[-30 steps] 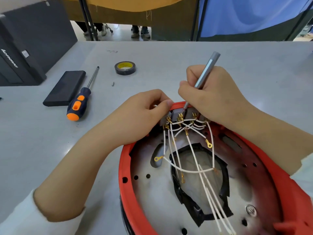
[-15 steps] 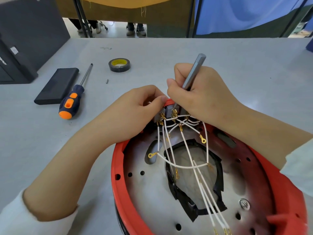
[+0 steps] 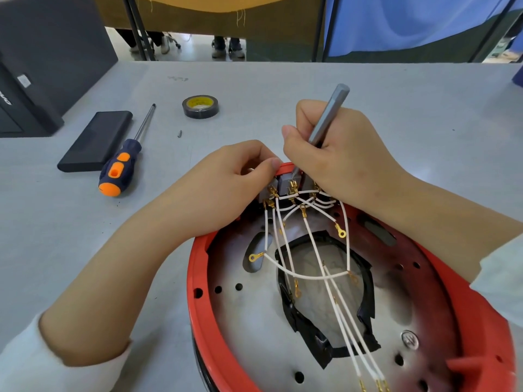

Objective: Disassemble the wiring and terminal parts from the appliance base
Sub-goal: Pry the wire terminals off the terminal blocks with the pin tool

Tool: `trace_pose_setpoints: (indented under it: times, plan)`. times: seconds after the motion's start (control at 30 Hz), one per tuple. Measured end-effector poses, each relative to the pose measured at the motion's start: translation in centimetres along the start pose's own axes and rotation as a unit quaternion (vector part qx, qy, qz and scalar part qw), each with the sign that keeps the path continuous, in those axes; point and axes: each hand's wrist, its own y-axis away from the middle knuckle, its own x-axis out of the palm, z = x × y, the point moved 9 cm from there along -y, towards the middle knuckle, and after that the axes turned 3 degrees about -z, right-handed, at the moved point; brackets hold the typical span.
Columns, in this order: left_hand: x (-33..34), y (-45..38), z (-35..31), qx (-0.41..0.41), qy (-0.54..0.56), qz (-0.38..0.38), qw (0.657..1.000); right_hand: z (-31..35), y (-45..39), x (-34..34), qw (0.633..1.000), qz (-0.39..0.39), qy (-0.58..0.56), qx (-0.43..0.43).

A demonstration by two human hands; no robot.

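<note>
We have the red appliance base point(image 3: 481, 329) lying open side up on the grey table point(image 3: 424, 108), close to us at the lower right, and we judge the job partly done: several white wires point(image 3: 314, 244) already end in loose gold ring terminals point(image 3: 256, 256) lying free over the metal plate, while the grey terminal blocks point(image 3: 284, 184) at the far rim have spade connectors plugged in and wires attached. What is left, as we read it, is freeing those blocks and pulling the remaining connectors. Our right hand point(image 3: 348, 159) is curled round a slim grey driver point(image 3: 328, 117), held like a pen, its tip pointing down beside the middle block. Our left hand point(image 3: 226, 188) rests on the rim with fingers curled, the thumb pressing by the leftmost block; what the fingers pinch behind it we cannot tell. Further out lie an orange-handled screwdriver point(image 3: 120, 168), a black case point(image 3: 96, 140), a tape roll point(image 3: 200, 106) and a small screw point(image 3: 179, 133).
</note>
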Motion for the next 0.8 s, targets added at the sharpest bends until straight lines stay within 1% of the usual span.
trace_pose_setpoints:
  times: [0.13, 0.23, 0.43, 0.53, 0.8]
  plan:
    - [0.0, 0.0, 0.1, -0.002, -0.002, 0.0, 1.0, -0.2, 0.0, 0.2, 1.0, 0.009, 0.0, 0.008]
    - [0.0, 0.0, 0.1, -0.005, -0.001, 0.004, 1.0, -0.5, -0.2, 0.4, 0.999, 0.018, -0.003, 0.029]
    - [0.1, 0.1, 0.0, -0.008, 0.008, 0.003, 1.0, -1.0, -1.2, 1.0, 0.996, 0.062, 0.023, 0.067]
    - [0.2, 0.2, 0.0, -0.015, 0.002, 0.005, 1.0, -1.0, -1.4, 1.2, 0.994, 0.064, 0.04, 0.076]
    - [-0.1, 0.2, -0.1, -0.009, -0.017, -0.002, 1.0, -1.0, -0.7, 0.5, 0.993, 0.052, -0.032, 0.096]
